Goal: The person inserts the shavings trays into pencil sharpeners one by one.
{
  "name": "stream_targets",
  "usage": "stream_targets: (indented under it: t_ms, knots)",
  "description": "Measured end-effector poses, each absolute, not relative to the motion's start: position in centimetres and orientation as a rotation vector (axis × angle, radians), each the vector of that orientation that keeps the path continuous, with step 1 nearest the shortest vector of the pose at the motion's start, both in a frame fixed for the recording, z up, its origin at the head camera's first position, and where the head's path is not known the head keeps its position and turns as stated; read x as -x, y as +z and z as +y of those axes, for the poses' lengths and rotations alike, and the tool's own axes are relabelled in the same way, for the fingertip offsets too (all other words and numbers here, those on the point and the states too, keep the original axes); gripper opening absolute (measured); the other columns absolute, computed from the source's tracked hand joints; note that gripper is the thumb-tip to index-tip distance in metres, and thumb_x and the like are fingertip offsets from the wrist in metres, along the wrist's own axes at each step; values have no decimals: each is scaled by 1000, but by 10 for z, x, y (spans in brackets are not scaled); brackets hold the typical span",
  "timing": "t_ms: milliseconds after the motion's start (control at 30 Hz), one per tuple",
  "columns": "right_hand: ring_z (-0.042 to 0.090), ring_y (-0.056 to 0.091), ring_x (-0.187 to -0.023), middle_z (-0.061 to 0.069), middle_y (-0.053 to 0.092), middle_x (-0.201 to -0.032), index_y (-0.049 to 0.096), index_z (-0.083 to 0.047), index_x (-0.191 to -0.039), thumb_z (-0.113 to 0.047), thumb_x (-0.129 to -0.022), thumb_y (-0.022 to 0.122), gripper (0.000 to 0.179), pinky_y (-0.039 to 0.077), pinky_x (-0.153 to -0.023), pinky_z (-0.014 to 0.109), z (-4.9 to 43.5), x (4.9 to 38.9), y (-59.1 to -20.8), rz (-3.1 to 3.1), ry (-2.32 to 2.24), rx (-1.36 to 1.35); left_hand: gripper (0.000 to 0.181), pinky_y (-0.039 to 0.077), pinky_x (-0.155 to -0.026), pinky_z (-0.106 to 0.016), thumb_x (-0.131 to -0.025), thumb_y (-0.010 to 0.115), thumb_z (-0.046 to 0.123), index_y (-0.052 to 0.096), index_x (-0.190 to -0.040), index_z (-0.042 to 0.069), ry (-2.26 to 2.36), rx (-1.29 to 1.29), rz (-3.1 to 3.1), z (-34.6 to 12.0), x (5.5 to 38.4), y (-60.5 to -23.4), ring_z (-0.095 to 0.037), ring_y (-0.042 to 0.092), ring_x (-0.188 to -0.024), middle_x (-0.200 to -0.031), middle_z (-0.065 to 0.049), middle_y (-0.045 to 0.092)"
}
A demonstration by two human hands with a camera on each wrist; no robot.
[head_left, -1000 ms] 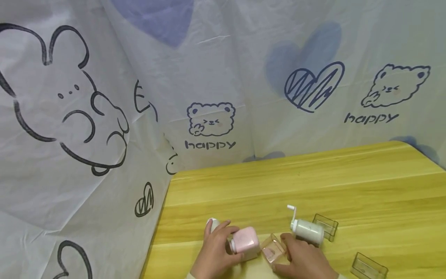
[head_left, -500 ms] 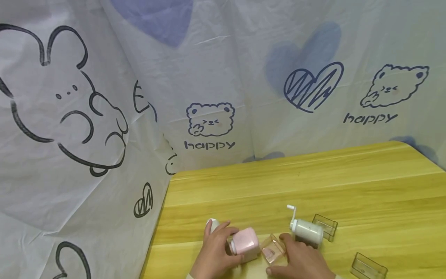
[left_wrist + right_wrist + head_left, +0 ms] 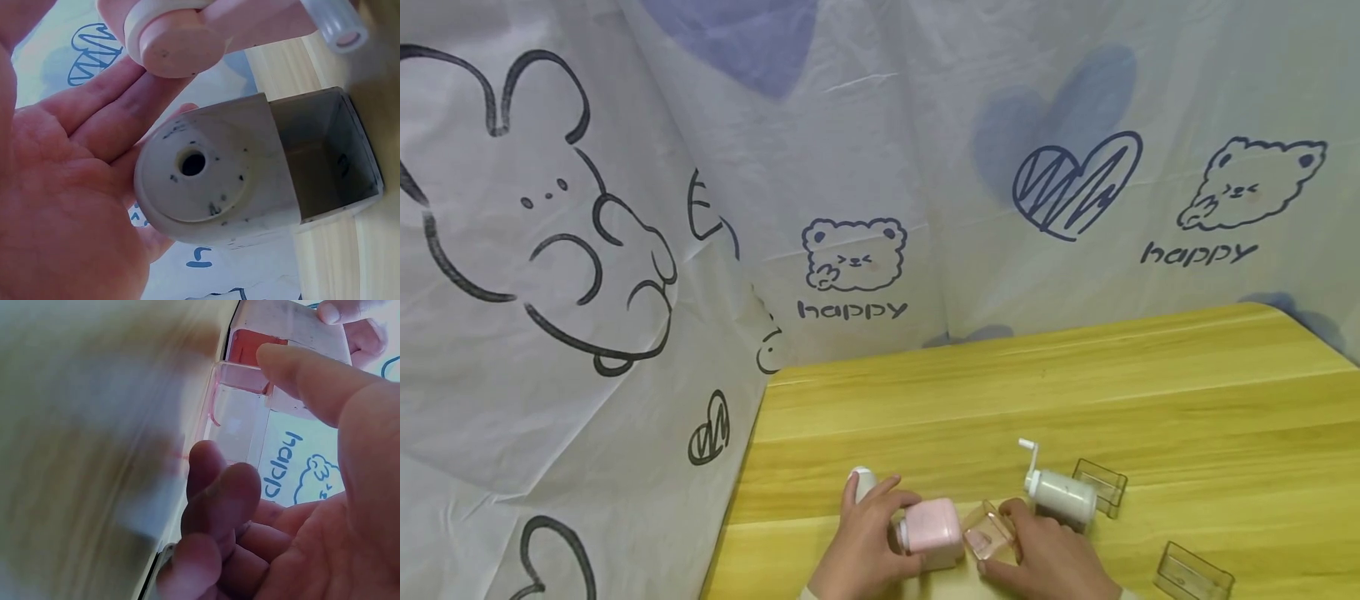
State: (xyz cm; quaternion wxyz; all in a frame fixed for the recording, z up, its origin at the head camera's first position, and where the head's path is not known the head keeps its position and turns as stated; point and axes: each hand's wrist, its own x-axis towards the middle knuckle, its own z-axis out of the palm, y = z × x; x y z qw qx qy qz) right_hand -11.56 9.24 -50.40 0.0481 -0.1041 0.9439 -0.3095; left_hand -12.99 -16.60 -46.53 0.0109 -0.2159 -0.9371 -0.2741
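Observation:
My left hand (image 3: 868, 542) grips a pink hand-crank pencil sharpener (image 3: 932, 527), its thumb on the near side and its index finger on the far side. Past those fingers sits a whitish sharpener (image 3: 863, 481), mostly hidden by the hand. The left wrist view shows its round pencil hole and hollow drawer slot, with the whitish body (image 3: 212, 169) beside the fingers. Just right of the pink sharpener, my right hand (image 3: 1052, 554) holds a clear pinkish shavings drawer (image 3: 987, 533) between thumb and index finger. In the right wrist view the drawer (image 3: 240, 419) lies close to the sharpener's red opening.
Behind the right hand lies another whitish crank sharpener (image 3: 1063, 497), its handle pointing up. A smoky clear drawer (image 3: 1105, 486) is right behind it, and a second drawer (image 3: 1193, 571) lies at the front right. A printed cloth (image 3: 925, 167) hangs along the yellow table's back and left.
The pink sharpener has turned slightly in my left hand. My right thumb moved away from the clear drawer, then came back toward it. The other sharpeners and drawers stay put.

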Motion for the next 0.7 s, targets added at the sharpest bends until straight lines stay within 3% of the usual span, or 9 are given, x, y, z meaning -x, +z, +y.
stream_targets:
  t_ms: [133,367,700]
  knots:
    - [10,47,-55,-8,49,-64,61,-13,-121,-44,-74,84,61,39,-48,30,92,116,-504,2870,-948,319,57,7,-119,-71,-68,92,26,71,-119,12,-865,687,-2918,-167,129,-465,-32,53,-137,-123,1,73]
    - [16,56,-65,-1,61,-77,60,-6,-129,-57,-73,84,79,49,-56,38,94,119,-504,2848,-950,301,69,2,-119,-70,-67,96,30,68,-126,8,-872,675,-2936,-166,129,-467,-35,50,-138,-127,-4,71]
    - [18,52,-60,-1,56,-70,63,-9,-119,-50,-74,84,65,45,-52,37,91,117,-501,2877,-890,223,64,6,-119,-71,-68,95,29,71,-122,7,-823,674,-2942,-164,129,-466,-33,54,-134,-122,-2,73]
